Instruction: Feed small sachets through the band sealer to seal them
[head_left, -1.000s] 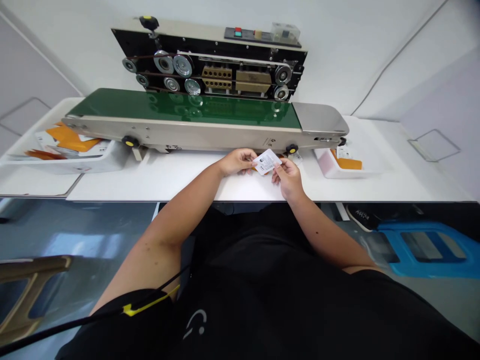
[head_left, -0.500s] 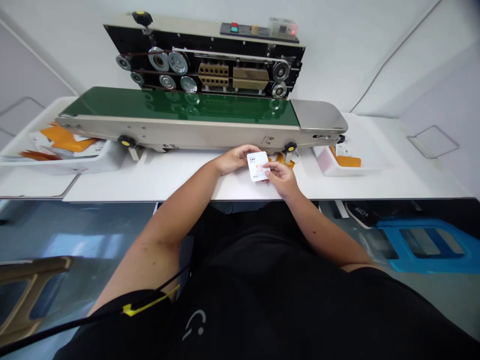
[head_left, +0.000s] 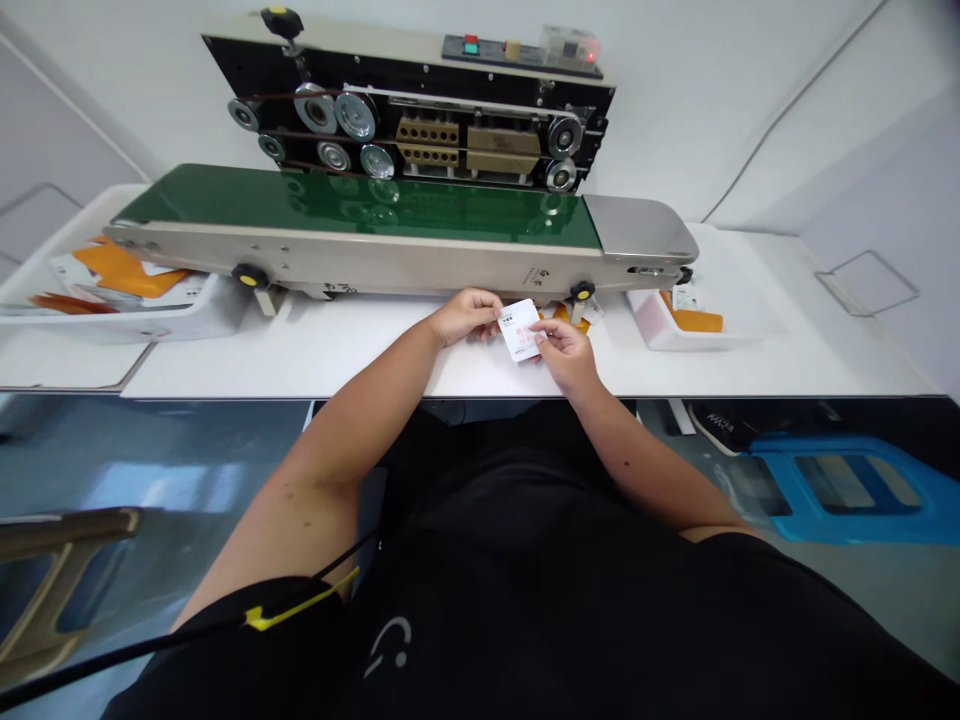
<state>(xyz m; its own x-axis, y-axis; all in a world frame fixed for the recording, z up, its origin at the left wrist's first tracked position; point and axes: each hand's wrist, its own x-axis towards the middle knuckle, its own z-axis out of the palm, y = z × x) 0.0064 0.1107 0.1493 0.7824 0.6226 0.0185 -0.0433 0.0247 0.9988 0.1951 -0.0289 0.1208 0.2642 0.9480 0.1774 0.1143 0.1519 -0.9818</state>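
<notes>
A small white packet (head_left: 519, 328) with dark print and a pinkish patch is held up in front of the sealing machine, slightly tilted. My right hand (head_left: 568, 354) is closed on its right side, thumb lying over the printed face. At the upper left edge, my left hand (head_left: 468, 317) pinches the packet with bent fingers, some of them hidden. Behind both hands runs the green conveyor belt (head_left: 450, 212) of the band sealing machine (head_left: 427, 265). Orange and white packets (head_left: 571, 318) lie partly hidden under the machine, just beyond my right hand.
On the left stands a white bin (head_left: 191, 318) with orange and white packets. A smaller white tray (head_left: 667, 335) on the right holds similar ones. The white table (head_left: 810, 350) ends close to my body. A blue stool (head_left: 780, 490) stands on the floor at right.
The packet has tilted and moved slightly right. My left fingers have shifted from behind it to its upper left edge. The right hand keeps its hold.
</notes>
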